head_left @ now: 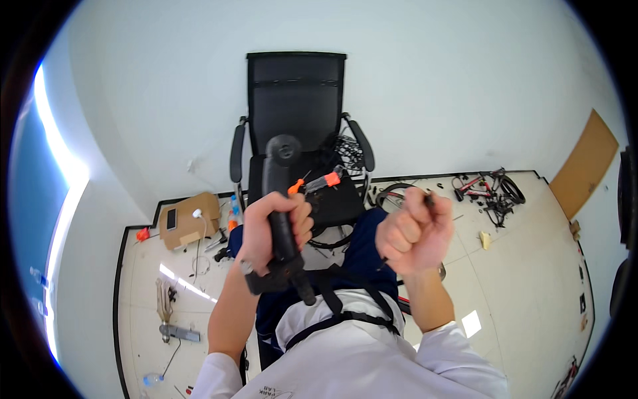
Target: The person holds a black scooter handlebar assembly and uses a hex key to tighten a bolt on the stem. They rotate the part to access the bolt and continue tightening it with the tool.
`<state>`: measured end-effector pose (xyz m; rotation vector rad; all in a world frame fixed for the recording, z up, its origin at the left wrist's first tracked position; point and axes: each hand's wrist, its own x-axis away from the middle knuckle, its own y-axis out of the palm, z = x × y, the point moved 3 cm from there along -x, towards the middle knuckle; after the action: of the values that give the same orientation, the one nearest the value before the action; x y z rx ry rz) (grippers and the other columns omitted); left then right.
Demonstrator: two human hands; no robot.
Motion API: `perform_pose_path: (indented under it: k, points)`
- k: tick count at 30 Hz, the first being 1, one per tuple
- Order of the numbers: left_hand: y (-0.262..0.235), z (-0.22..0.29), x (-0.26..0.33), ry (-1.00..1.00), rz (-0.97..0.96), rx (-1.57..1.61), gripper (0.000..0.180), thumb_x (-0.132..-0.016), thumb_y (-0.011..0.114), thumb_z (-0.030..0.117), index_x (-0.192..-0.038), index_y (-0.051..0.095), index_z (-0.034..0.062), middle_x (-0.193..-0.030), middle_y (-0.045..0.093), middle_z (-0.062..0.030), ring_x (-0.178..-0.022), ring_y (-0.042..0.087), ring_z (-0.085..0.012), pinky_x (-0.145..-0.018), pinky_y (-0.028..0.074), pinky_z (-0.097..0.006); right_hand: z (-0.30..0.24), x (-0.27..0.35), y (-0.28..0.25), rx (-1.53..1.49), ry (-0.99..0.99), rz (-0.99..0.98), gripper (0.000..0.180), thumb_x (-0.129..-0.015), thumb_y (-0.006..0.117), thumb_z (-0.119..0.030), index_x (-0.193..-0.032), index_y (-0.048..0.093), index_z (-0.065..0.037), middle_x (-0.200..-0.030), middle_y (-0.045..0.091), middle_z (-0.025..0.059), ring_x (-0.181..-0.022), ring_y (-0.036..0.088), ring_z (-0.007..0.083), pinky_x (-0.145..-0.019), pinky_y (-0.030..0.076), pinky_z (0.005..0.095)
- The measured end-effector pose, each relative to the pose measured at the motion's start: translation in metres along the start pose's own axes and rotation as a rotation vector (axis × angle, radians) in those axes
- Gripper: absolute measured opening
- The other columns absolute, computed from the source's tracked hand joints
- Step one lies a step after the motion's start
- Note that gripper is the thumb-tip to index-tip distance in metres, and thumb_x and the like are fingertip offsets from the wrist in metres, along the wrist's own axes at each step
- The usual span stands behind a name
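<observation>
My left hand [269, 233] is wrapped round a long black handle-like part [282, 243]. It stands nearly upright, with a round, hollowed end [286, 149] at the top and a bulky block with a short stub at the bottom; its exact kind is unclear. To the right, apart from it, my right hand [412, 233] is closed in a fist. A small dark thing shows at its thumb and a thin dark tip [383, 265] pokes out below, too little to name. Beyond the hands, an orange-handled screwdriver [297, 186] and an orange-and-dark tool [324, 181] lie on the chair seat.
A black mesh office chair [297, 100] stands against the wall, a black wire basket [349, 153] on its seat. Cardboard [189, 223] with a phone [171, 219] lies left. Red-and-black bicycle parts [488, 189] are at right. A metal part [164, 302] and a bottle [153, 380] are on the floor.
</observation>
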<state>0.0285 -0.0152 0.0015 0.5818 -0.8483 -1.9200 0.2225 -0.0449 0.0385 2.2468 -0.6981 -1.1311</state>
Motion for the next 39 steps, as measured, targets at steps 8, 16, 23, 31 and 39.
perform_pose_path:
  k: [8, 16, 23, 31, 39]
  points:
    - [0.014, -0.002, 0.013, 0.075, 0.015, -0.094, 0.027, -0.075, 0.048, 0.023, -0.055, 0.037, 0.0088, -0.049, 0.039, -0.0032, -0.04, 0.039, -0.0125, -0.038, 0.036, -0.023, 0.016, -0.01, 0.003, -0.152, 0.079, -0.181, 0.038, -0.095, 0.033, -0.038, -0.068, 0.025, -0.013, -0.049, 0.02, -0.0045, -0.038, 0.015, 0.0092, -0.035, 0.014, 0.0271]
    - [0.022, 0.004, 0.021, 0.152, -0.018, -0.103, 0.025, -0.073, 0.05, 0.022, -0.055, 0.039, 0.008, -0.051, 0.04, -0.0033, -0.042, 0.039, -0.0124, -0.04, 0.037, -0.024, 0.021, -0.01, 0.011, -0.107, 0.085, -0.15, 0.041, -0.095, 0.032, -0.039, -0.065, 0.022, -0.014, -0.045, 0.016, -0.0055, -0.034, 0.013, 0.0081, -0.032, 0.012, 0.0252]
    - [0.022, 0.009, 0.024, 0.198, -0.012, -0.099, 0.024, -0.072, 0.051, 0.021, -0.056, 0.04, 0.0077, -0.052, 0.041, -0.0029, -0.043, 0.038, -0.012, -0.042, 0.036, -0.024, 0.023, -0.008, 0.014, -0.014, 0.092, -0.214, 0.036, -0.09, 0.036, -0.032, -0.066, 0.025, -0.009, -0.05, 0.019, -0.0027, -0.04, 0.015, 0.0101, -0.038, 0.015, 0.0288]
    - [0.021, 0.009, 0.023, 0.226, -0.048, -0.108, 0.025, -0.075, 0.05, 0.023, -0.057, 0.039, 0.0076, -0.053, 0.039, -0.0037, -0.045, 0.038, -0.0134, -0.043, 0.036, -0.025, 0.026, -0.002, 0.021, 0.239, -0.002, -0.13, 0.028, -0.084, 0.044, -0.02, -0.068, 0.037, 0.001, -0.052, 0.023, 0.0002, -0.042, 0.023, 0.0117, -0.041, 0.018, 0.0287]
    - [0.004, 0.024, 0.029, 0.893, 0.006, -0.126, 0.019, -0.078, 0.048, 0.018, -0.067, 0.041, 0.0048, -0.064, 0.042, -0.0069, -0.057, 0.042, -0.0158, -0.055, 0.039, -0.028, 0.056, -0.002, 0.023, 1.287, 0.364, 0.193, 0.015, -0.096, 0.046, -0.01, -0.087, 0.051, 0.0, -0.056, 0.045, 0.0074, -0.047, 0.041, 0.017, -0.048, 0.034, 0.0302]
